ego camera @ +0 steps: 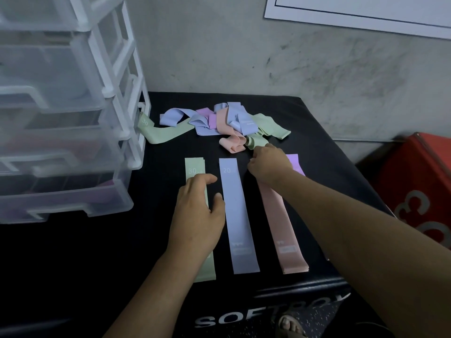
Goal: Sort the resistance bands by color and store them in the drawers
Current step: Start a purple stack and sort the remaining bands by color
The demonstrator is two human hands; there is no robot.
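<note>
Evidently I'm mid-sort. The drawer unit (pixel 73 118) on the desk (pixel 122 252) shows a hazy purple tint in its bottom drawer (pixel 66 203) and a pinkish one in the drawer above. A tangled pile (pixel 224 123) waits behind four laid-out rows: green strip (pixel 195 167), blue strip (pixel 234 215), pink strip (pixel 288 240), purple strip (pixel 296 164). My left hand (pixel 197 208) rests relaxed on the green strip. My right hand (pixel 268 164) curls at the pink strip's far end, and I cannot tell whether it grips. Next I'd pull one band free and match it.

wall (pixel 292 57): grey, scuffed | white poster (pixel 366 11): upper right | red box (pixel 419 179): right | light: dim
</note>
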